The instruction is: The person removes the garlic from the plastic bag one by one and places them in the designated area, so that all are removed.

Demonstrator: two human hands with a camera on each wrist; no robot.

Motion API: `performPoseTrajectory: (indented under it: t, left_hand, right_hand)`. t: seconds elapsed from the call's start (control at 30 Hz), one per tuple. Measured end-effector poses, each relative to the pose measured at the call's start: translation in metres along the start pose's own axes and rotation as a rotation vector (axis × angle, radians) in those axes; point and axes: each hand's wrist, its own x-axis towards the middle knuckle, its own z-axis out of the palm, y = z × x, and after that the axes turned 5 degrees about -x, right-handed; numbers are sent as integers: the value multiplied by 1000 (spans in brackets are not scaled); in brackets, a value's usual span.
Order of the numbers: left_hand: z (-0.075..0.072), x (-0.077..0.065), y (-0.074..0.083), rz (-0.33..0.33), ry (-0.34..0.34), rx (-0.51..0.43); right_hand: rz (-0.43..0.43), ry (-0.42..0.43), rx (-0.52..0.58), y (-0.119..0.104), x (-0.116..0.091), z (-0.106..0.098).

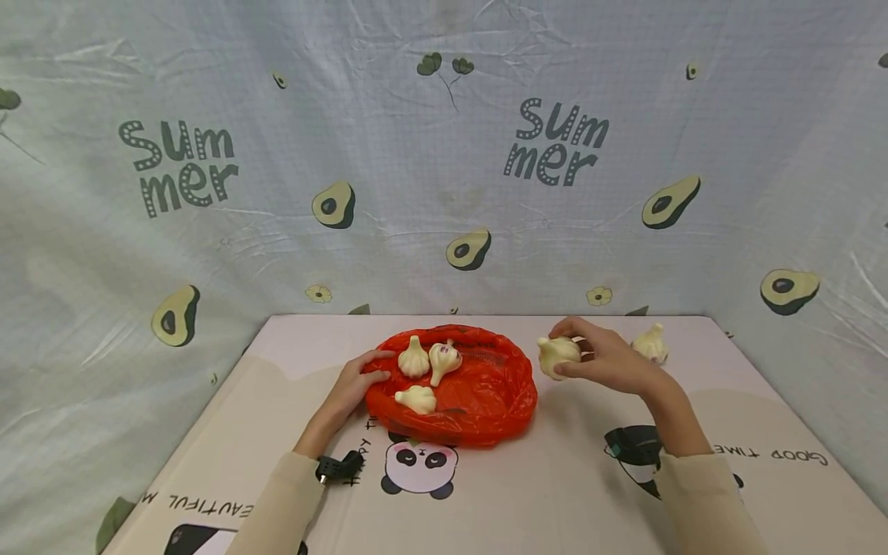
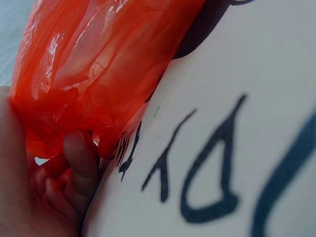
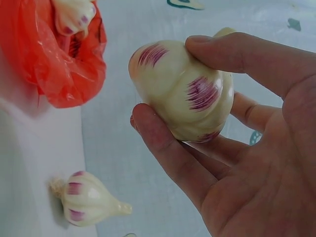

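Between the thumb and fingers of my right hand (image 1: 607, 358) is a whitish garlic bulb (image 1: 558, 356), held up just right of a red plastic bag (image 1: 479, 424). The right wrist view shows purple streaks on this garlic bulb (image 3: 180, 91). My left hand (image 1: 352, 389) grips the bag's left edge, its fingers curled at the thin plastic (image 2: 94, 64). Inside the wide-mouthed bag lie an upright garlic bulb (image 1: 414, 358), one with purple marks (image 1: 444, 359) and one on its side (image 1: 418, 399).
Another garlic bulb (image 1: 650, 344) lies on the table at the far right, beyond my right hand. The table (image 1: 541, 493) has a printed cover with pandas and lettering. A hanging sheet (image 1: 388, 154) with avocado prints closes off the back and sides.
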Motion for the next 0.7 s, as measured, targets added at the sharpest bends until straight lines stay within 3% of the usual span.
performPoseTrajectory:
  t: [0.7]
  left_hand:
    - [0, 1, 0, -4, -5, 3]
  right_hand:
    - [87, 85, 4, 16, -22, -34]
